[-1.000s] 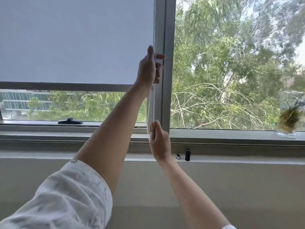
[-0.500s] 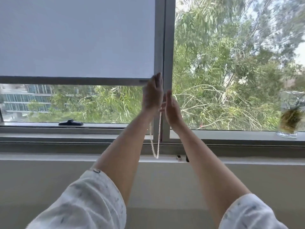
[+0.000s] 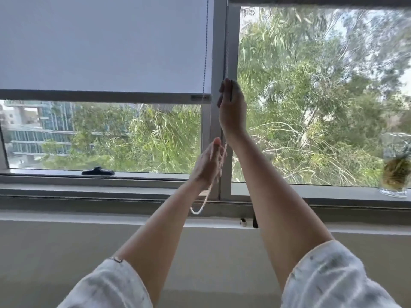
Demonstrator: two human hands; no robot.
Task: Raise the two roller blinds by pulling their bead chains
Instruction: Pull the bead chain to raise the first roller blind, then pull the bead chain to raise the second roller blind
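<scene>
Right hand (image 3: 232,105) now above left hand (image 3: 208,165) on chain (image 3: 205,200)

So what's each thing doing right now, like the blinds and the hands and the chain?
Left blind: partly raised, bottom bar partway down the window.
Right blind: almost fully up, only its edge shows at the top.
Bead chain: slack loop hanging below the left hand.
Left hand: loosely on the chain.
Right hand: closed on the chain, higher up.
Window handle: lying flat.

Right blind (image 3: 320,1): you see only its bottom edge, the rest cut off at the top.
Left hand (image 3: 209,165): motion-blurred; your grip on the bead chain (image 3: 205,200) is unclear.
Jar (image 3: 395,165): clipped at the right.
</scene>
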